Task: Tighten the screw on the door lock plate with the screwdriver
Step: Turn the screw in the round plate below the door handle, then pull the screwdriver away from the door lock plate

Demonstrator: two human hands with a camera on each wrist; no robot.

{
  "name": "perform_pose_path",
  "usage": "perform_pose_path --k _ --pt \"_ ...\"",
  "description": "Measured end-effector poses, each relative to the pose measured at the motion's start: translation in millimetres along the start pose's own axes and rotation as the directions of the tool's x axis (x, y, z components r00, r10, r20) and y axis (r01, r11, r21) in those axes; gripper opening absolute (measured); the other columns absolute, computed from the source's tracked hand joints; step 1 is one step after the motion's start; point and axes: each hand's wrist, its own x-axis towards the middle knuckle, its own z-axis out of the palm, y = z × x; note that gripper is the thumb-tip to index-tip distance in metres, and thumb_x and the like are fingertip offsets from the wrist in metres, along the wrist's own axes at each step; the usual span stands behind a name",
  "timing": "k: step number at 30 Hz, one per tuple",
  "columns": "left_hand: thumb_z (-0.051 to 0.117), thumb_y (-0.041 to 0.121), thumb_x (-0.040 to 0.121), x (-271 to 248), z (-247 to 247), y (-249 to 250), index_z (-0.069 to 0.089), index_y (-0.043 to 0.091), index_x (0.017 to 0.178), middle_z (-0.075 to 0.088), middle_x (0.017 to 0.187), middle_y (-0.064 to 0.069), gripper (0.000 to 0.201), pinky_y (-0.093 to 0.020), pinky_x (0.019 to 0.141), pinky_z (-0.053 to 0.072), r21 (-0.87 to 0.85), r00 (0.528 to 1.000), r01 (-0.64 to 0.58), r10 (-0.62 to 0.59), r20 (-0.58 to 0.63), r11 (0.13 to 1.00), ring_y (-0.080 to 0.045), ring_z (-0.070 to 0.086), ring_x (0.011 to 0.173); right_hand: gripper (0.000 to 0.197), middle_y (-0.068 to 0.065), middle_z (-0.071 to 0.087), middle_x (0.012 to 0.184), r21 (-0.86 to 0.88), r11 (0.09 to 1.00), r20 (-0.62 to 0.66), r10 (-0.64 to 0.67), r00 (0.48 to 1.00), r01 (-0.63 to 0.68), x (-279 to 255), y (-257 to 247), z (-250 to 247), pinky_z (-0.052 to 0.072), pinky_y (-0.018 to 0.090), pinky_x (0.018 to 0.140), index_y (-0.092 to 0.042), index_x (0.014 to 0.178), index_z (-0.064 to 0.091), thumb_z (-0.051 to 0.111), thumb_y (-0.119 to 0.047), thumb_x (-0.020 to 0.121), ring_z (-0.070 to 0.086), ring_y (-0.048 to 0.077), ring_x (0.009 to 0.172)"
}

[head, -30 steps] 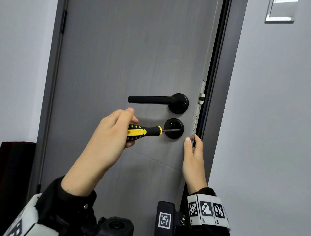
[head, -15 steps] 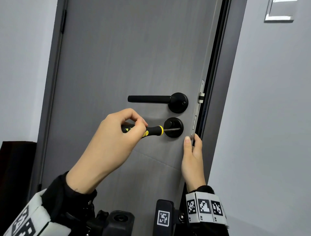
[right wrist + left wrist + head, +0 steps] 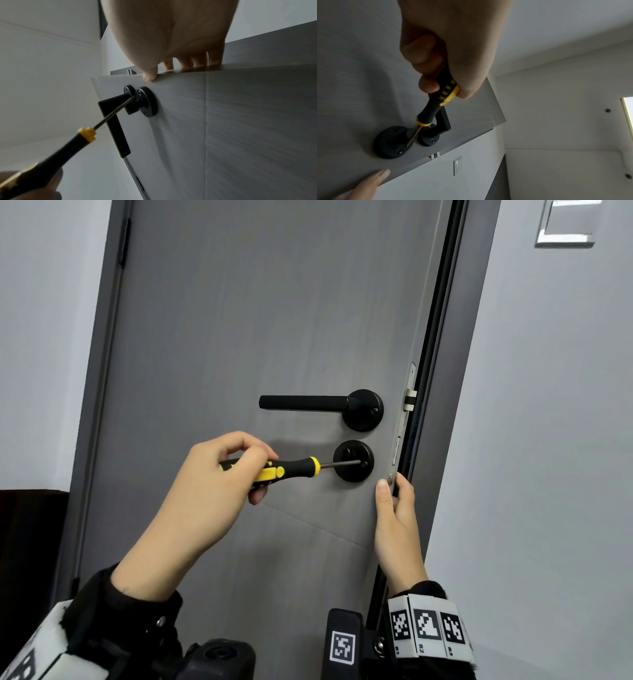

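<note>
A round black lock plate (image 3: 353, 461) sits on the grey door (image 3: 267, 320) below the black lever handle (image 3: 308, 402). My left hand (image 3: 219, 487) grips the black and yellow screwdriver (image 3: 291, 468) by its handle. The shaft lies level, its tip at the screw (image 3: 364, 464) on the plate's right side. In the left wrist view the screwdriver (image 3: 433, 109) points down onto the lock plate (image 3: 393, 142). My right hand (image 3: 395, 518) grips the door's edge just below the plate, thumb on the front face. The right wrist view shows its fingers (image 3: 188, 62) wrapped over the edge.
The door stands slightly ajar, with the dark frame (image 3: 442, 371) close on the right. A metal latch (image 3: 409, 399) sticks out of the door edge beside the lever handle. A wall switch (image 3: 565, 224) hangs at the upper right. A dark object (image 3: 27, 542) stands at the lower left.
My left hand has rolled round the screwdriver handle, fingers shifting over it, while the tip stays at the plate. The right hand has kept its hold on the door edge.
</note>
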Motion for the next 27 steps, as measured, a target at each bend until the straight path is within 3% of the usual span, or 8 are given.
perform_pose_path --k 10,13,15,17,20,22,24,27 --pt "0.044 0.020 0.093 -5.7 2.8 -41.4 0.063 0.020 0.074 0.050 0.051 -0.006 0.027 -0.022 0.041 0.016 -0.443 1.000 0.019 -0.014 0.014 0.897 -0.014 0.025 0.043 0.044 -0.019 0.045 0.121 0.018 0.999 -0.028 -0.031 0.999 0.032 3.0 1.8 0.3 0.028 0.015 0.094 -0.024 0.139 0.032 0.036 -0.035 0.096 0.041 0.001 0.119" --pt "0.046 0.032 0.087 -8.6 16.8 -59.2 0.064 0.027 0.077 0.056 0.057 -0.004 0.021 -0.020 0.040 0.022 -0.499 0.995 0.044 0.009 0.104 0.865 -0.012 0.033 0.046 0.042 -0.032 0.044 0.097 -0.022 0.999 -0.049 -0.045 0.998 0.044 6.4 4.1 -0.3 0.032 -0.005 0.071 -0.023 0.137 0.036 0.037 -0.033 0.096 0.046 -0.025 0.092" --pt "0.048 0.035 0.085 -9.0 26.4 -73.0 0.064 0.028 0.081 0.058 0.060 -0.001 0.018 -0.019 0.041 0.023 -0.524 0.984 0.098 -0.002 0.181 0.846 -0.011 0.035 0.048 0.040 -0.033 0.044 0.093 -0.054 0.996 -0.087 -0.072 0.994 0.067 9.7 8.7 -0.1 0.033 -0.009 0.067 -0.021 0.135 0.039 0.038 -0.032 0.096 0.043 -0.035 0.077" --pt "0.049 0.034 0.084 -9.4 34.4 -89.4 0.063 0.026 0.090 0.060 0.063 0.002 0.018 -0.020 0.042 0.024 -0.537 0.967 0.157 -0.018 0.255 0.829 -0.010 0.038 0.049 0.039 -0.030 0.048 0.095 -0.078 0.992 -0.120 -0.107 0.987 0.098 12.6 14.2 0.2 0.038 -0.002 0.078 -0.021 0.133 0.042 0.040 -0.033 0.095 0.049 -0.027 0.084" --pt "0.048 0.032 0.085 -7.8 40.4 -108.9 0.062 0.020 0.104 0.061 0.069 0.003 0.026 -0.018 0.043 0.028 -0.563 0.929 0.220 0.004 0.370 0.797 -0.008 0.042 0.053 0.039 -0.022 0.055 0.111 -0.112 0.988 -0.143 -0.118 0.983 0.102 15.6 17.5 0.5 0.044 0.030 0.101 -0.024 0.130 0.045 0.041 -0.038 0.094 0.053 -0.001 0.107" --pt "0.046 0.031 0.087 -6.2 41.0 -117.1 0.062 0.020 0.109 0.060 0.072 0.004 0.030 -0.018 0.047 0.033 -0.538 0.896 0.227 0.042 0.442 0.812 -0.008 0.044 0.056 0.043 -0.008 0.056 0.124 -0.145 0.986 -0.151 -0.105 0.983 0.083 16.0 17.6 -1.6 0.042 0.041 0.105 -0.025 0.129 0.047 0.042 -0.044 0.092 0.053 0.010 0.114" --pt "0.048 0.031 0.087 -1.4 37.7 -121.5 0.062 0.024 0.112 0.060 0.075 0.007 0.030 -0.016 0.054 0.038 -0.476 0.851 0.229 0.063 0.521 0.849 -0.007 0.046 0.061 0.047 -0.004 0.057 0.121 -0.187 0.981 -0.142 -0.078 0.987 0.051 15.3 15.3 -5.0 0.047 0.037 0.100 -0.024 0.129 0.048 0.042 -0.047 0.089 0.055 0.007 0.104" --pt "0.048 0.039 0.085 12.2 26.8 -123.0 0.061 0.030 0.111 0.057 0.081 0.000 0.031 -0.012 0.065 0.039 -0.359 0.723 0.226 0.091 0.685 0.905 -0.005 0.047 0.071 0.039 -0.007 0.060 0.108 -0.173 0.984 -0.106 0.024 0.994 -0.042 14.8 6.5 -8.8 0.051 0.013 0.074 -0.019 0.130 0.047 0.042 -0.035 0.095 0.059 -0.001 0.088"
